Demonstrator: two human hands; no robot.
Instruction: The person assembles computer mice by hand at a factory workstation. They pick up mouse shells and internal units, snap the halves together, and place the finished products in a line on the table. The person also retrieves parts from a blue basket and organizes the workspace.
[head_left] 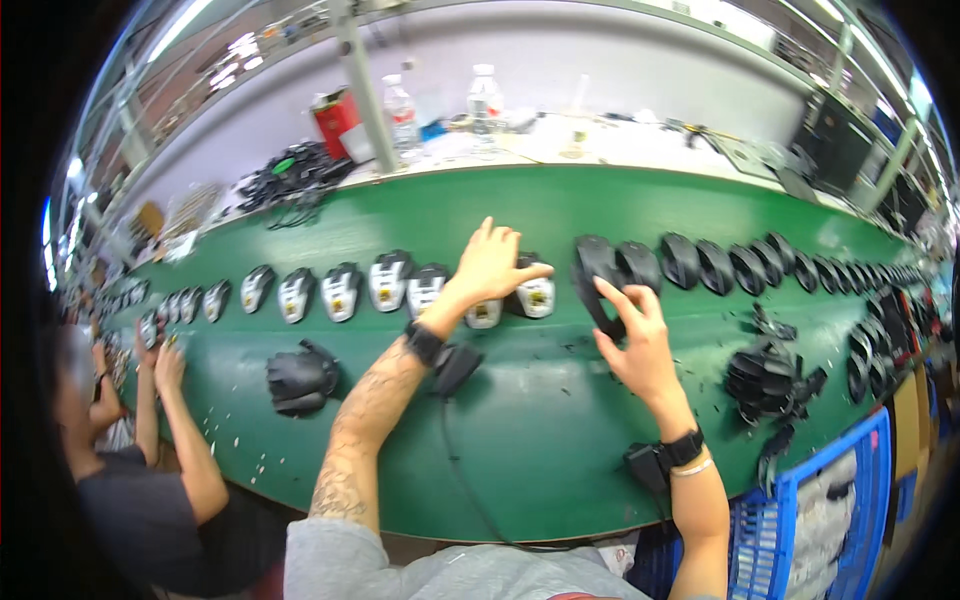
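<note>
My left hand point(490, 265) is over the row of computer mouse bodies, its fingers stretched out and the thumb pointing right. Beneath and beside it are mouse bodies with pale, open tops, including one point(537, 292) near the thumb and another point(388, 282) to the left. My right hand point(642, 345) has its thumb and fingers closed on the near side of a black mouse shell point(594, 262), which is tilted. Just right of that shell rests another black mouse shell point(638, 264), partly behind my fingers.
More black shells point(715, 266) line the green table point(530, 450) to the right. Stacks of black parts lie left point(300, 380) and right point(765, 380). A blue crate point(830, 480) stands at the lower right. A co-worker's hands point(165, 365) work at the far left. Bottles point(485, 100) stand behind.
</note>
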